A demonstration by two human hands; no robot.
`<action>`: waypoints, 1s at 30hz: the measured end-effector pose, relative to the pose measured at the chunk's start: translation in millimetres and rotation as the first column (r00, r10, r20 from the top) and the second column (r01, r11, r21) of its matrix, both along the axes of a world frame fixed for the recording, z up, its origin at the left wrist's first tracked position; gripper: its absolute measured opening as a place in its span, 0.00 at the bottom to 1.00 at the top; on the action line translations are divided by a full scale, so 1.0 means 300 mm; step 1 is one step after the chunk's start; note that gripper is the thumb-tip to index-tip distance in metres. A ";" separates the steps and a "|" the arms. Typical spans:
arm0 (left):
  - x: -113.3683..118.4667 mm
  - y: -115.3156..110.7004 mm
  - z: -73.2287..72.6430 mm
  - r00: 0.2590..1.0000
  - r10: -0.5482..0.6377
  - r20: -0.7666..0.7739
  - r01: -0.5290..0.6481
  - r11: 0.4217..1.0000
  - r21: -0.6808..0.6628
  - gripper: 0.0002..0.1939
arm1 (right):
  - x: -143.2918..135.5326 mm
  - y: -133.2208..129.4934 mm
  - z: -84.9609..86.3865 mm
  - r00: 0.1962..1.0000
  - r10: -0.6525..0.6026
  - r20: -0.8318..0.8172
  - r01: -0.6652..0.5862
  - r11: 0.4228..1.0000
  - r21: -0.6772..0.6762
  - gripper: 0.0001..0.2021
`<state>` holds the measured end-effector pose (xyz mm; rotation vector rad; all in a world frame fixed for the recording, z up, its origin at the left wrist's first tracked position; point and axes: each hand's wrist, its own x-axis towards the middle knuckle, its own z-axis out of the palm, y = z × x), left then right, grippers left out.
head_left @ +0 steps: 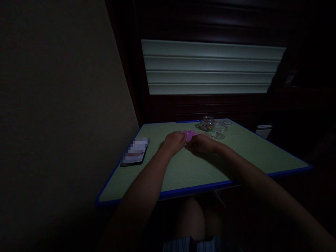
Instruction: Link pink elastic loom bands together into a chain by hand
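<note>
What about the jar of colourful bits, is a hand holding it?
No, the jar stands farther back, with the left hand and right hand both at the pink thing.

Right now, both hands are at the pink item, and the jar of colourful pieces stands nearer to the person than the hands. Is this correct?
No: the head view shows the jar of colourful pieces beyond the left hand and right hand, near the far edge of the table. Both are at the pink item.

No lettering, number or sign can be read; the flat device [134, 152] is pixelated over.
</note>
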<state>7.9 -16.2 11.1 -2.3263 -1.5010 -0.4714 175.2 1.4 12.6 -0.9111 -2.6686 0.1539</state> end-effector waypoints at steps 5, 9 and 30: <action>0.002 -0.003 0.000 0.999 0.015 0.041 -0.014 1.000 -0.022 0.14 | -0.002 0.028 -0.028 1.000 -0.003 -0.018 0.003 1.000 -0.015 0.10; 0.003 0.007 -0.002 0.980 -0.030 0.196 0.031 0.999 -0.006 0.13 | 0.019 0.044 -0.016 0.985 -0.103 -0.141 0.104 0.995 0.000 0.09; 0.026 0.068 -0.028 0.605 -0.031 0.796 0.255 0.954 -0.157 0.15 | 0.033 0.087 -0.019 0.895 -0.192 -0.403 0.212 0.977 0.005 0.09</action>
